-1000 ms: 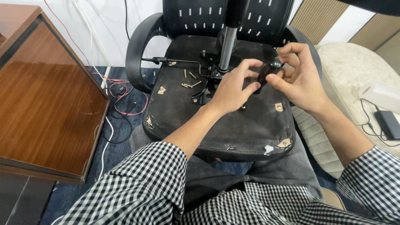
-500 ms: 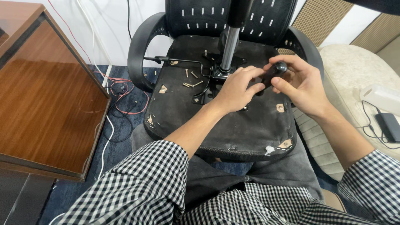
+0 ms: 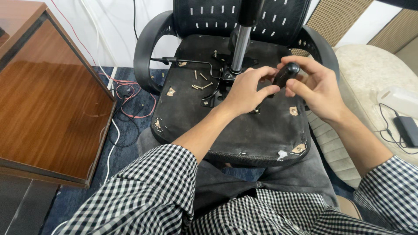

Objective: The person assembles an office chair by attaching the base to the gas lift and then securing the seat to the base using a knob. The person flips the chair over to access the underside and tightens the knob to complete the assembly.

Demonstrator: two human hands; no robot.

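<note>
Both hands meet over the upturned underside of a black office chair seat (image 3: 261, 130), which rests across the person's lap. The right hand (image 3: 315, 89) has its fingers closed around the black handle of a screwdriver (image 3: 285, 75), thumb and fingertips pinching near its rounded top. The left hand (image 3: 248, 89) curls around the lower part of the same tool, steadying it; the tip is hidden behind that hand, so what it meets cannot be told. Just beyond the hands, the silver gas-lift column (image 3: 240, 48) stands up from the seat's mechanism plate. Several loose screws (image 3: 201, 82) lie scattered on the seat base to the left of the column, apart from any hole, beside a bent black lever rod (image 3: 191, 62). Judging from those free screws, part of the fastening work is done and part is left, with the tool engaged near the column. A wooden cabinet (image 3: 52, 100) stands to the left.
</note>
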